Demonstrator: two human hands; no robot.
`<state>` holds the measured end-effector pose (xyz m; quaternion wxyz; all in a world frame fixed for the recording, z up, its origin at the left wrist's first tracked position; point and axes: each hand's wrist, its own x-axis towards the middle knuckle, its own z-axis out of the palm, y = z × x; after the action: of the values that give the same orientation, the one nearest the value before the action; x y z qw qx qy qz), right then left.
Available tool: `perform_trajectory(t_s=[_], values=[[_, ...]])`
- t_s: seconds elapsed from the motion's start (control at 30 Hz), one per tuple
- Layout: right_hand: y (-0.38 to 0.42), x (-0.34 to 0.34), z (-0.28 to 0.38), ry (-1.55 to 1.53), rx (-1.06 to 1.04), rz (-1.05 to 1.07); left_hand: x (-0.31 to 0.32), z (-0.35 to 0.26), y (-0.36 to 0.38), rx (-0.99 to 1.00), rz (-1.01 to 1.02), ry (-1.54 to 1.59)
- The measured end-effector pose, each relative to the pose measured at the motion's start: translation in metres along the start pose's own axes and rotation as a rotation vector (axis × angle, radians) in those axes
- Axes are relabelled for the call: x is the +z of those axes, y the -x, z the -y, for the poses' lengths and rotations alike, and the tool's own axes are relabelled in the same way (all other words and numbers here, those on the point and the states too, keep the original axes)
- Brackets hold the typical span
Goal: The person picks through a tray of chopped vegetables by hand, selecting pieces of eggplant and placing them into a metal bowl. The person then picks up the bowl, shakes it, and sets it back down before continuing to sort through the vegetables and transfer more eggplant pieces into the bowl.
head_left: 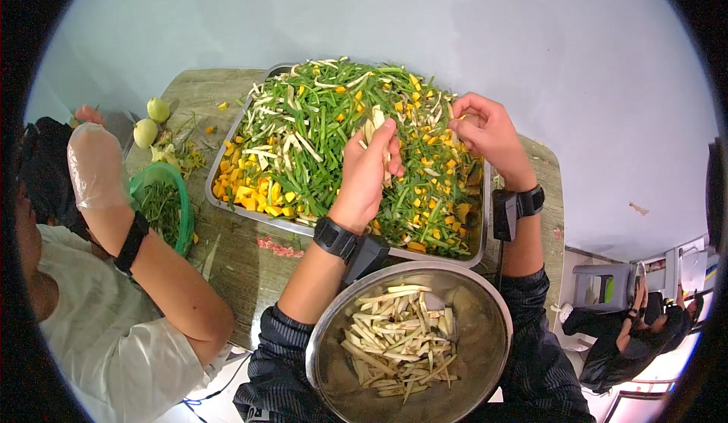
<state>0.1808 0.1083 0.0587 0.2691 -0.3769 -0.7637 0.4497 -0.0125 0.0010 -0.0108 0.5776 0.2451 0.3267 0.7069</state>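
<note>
My left hand (365, 169) is closed round a small bunch of pale vegetable strips (371, 125), which look like cut eggplant, above a big metal tray (303, 228). My right hand (489, 138) is over the tray's right side, thumb and fingers pinched on what looks like one pale strip (454, 131). Heaped in the tray are chopped green stalks (322, 123), orange-yellow cubes (250, 195) and more pale strips. Close to my body, below the tray, a round steel bowl (475, 332) holds a pile of the dark-edged eggplant strips (398, 339).
At the left, another person's gloved hand (98, 166) is raised beside a green basket (187, 222) of greens. Two pale green round vegetables (145, 132) lie on the wooden table (220, 252). Reddish scraps (279, 248) lie before the tray. Another person (633, 339) is at the far right.
</note>
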Motion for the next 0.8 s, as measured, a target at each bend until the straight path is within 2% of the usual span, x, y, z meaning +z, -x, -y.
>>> perform_trajectory(t_s=[0.07,0.2,0.3,0.4,0.8], values=[[0.001,0.005,0.005,-0.104,-0.060,-0.005,0.000,0.001,0.000,0.000,0.004,-0.001],[0.003,0.008,0.006,-0.128,-0.036,0.048,-0.001,0.001,0.000,0.002,0.000,-0.015],[0.001,0.009,0.003,-0.070,-0.043,0.082,0.000,0.000,0.000,-0.002,-0.001,-0.010],[0.002,0.010,0.000,0.112,-0.065,0.067,0.001,0.000,0.001,-0.006,-0.008,-0.006],[0.003,0.018,0.011,-0.169,0.039,0.137,0.003,0.001,0.000,0.020,-0.006,-0.072]])
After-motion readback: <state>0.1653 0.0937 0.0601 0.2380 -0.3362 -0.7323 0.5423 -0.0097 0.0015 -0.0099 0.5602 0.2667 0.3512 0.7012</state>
